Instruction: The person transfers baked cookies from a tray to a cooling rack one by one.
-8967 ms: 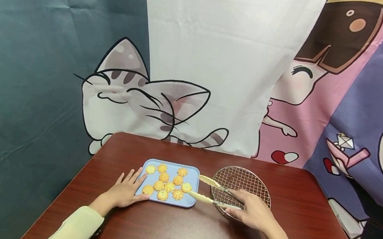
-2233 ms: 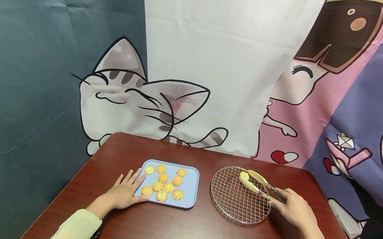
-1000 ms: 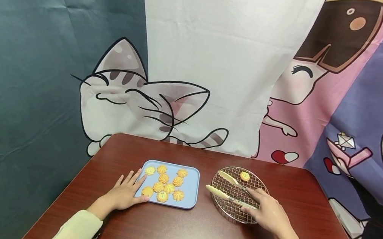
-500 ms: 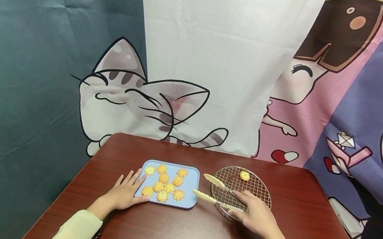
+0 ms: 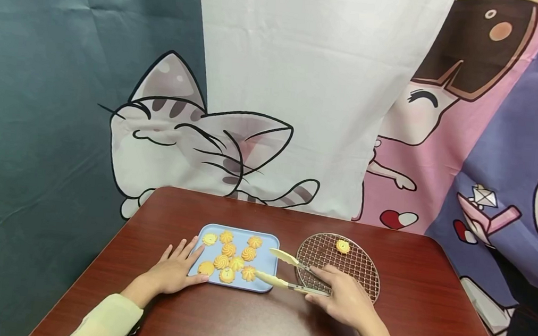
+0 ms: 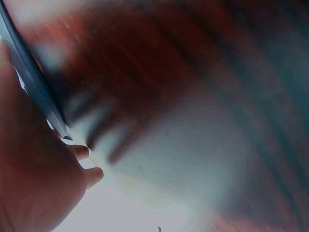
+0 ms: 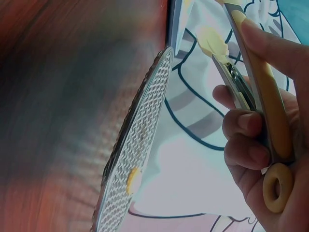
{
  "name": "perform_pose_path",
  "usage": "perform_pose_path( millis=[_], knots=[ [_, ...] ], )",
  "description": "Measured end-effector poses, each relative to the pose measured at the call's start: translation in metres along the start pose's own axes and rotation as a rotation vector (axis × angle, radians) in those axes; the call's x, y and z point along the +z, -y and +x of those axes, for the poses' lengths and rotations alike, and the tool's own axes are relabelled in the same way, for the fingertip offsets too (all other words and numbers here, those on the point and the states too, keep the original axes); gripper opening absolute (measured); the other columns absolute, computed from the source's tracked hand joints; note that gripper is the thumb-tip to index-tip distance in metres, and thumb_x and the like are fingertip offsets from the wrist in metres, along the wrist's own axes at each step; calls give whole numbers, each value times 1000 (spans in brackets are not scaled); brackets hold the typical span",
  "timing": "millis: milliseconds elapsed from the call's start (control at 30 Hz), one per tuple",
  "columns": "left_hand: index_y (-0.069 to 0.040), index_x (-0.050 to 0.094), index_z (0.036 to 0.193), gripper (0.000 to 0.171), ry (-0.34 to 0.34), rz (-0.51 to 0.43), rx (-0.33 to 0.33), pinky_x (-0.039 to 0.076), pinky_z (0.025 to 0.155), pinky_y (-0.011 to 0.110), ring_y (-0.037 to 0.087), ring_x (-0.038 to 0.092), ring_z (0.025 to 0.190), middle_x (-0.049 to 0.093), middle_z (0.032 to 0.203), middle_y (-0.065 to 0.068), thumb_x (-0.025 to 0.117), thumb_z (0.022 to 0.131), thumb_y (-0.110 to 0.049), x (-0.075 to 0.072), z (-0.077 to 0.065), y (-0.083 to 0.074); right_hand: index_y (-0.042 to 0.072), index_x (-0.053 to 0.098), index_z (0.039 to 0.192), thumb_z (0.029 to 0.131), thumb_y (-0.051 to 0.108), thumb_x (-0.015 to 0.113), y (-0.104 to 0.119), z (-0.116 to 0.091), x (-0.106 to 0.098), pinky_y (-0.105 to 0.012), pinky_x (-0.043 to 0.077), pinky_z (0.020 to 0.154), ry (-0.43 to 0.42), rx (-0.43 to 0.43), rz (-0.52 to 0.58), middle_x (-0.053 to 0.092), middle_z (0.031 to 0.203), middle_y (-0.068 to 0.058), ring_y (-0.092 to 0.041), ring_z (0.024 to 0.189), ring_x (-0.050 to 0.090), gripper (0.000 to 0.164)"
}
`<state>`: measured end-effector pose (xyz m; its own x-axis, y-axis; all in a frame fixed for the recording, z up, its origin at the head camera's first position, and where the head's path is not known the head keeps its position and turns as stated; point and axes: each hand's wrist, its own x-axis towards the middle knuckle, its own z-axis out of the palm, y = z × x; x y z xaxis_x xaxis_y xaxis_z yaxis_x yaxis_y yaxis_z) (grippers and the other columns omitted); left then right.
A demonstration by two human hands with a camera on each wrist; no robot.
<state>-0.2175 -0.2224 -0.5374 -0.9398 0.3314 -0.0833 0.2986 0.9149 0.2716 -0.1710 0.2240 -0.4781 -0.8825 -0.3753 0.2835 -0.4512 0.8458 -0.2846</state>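
Note:
In the head view, a light-blue tray (image 5: 238, 240) holds several yellow piped cookies (image 5: 248, 254). My left hand (image 5: 171, 269) lies along its left edge with the fingers spread straight, the fingertips and thumb touching the rim. My right hand (image 5: 344, 297) grips a pair of tongs (image 5: 283, 283) with pale yellow tips and metal arms. The tips are spread apart over the tray's right side, nothing between them; the lower tip is close to a star-shaped cookie (image 5: 248, 273). In the right wrist view, fingers and thumb curl round the tongs (image 7: 270, 106).
A round wire rack (image 5: 356, 264) stands right of the tray, partly under my right hand, with a single cookie (image 5: 342, 246) near its back. Both rest on a reddish-brown table (image 5: 255, 321). Behind the table hang printed cloths (image 5: 324, 87).
A cookie from the tray's right side was carried in the tongs to the rack and let go there. The right hand has since moved left with the tongs spread. The left hand has stayed put.

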Motion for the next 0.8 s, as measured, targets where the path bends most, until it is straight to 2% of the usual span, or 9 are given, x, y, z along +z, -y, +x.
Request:
perform_pose_path(
  millis=[100,400,533,667,800],
  knots=[
    [-12,31,160,98,-3,-2,2,11,117,70,47,16,152,15,169,15,48,90,-78,0,0,0,26,72,129,76,48,86,3,3,0,-31,51,66,13,-3,4,64,103,16,-6,76,59,59],
    [-13,31,160,98,-9,7,5,12,117,70,47,16,152,15,169,15,46,90,-79,0,1,0,22,71,130,78,48,84,12,10,2,-32,51,66,46,-33,30,65,104,13,-7,75,57,60],
    [-13,31,160,99,-7,12,4,12,117,70,47,16,152,15,169,15,45,90,-80,0,0,0,22,71,130,78,48,84,16,11,4,-37,55,70,41,-38,25,68,113,9,-12,86,66,60],
    [-12,32,160,99,-5,15,5,12,117,70,47,17,152,16,169,15,44,89,-81,0,0,0,23,72,128,78,47,85,18,12,6,-38,55,72,46,-47,30,68,114,7,-14,88,67,58],
    [-13,32,160,99,-4,15,4,12,117,70,47,16,152,16,169,15,44,89,-81,-1,0,0,22,73,128,78,47,84,19,14,6,-33,52,67,57,-68,33,67,110,11,-10,80,62,57]
  ],
)
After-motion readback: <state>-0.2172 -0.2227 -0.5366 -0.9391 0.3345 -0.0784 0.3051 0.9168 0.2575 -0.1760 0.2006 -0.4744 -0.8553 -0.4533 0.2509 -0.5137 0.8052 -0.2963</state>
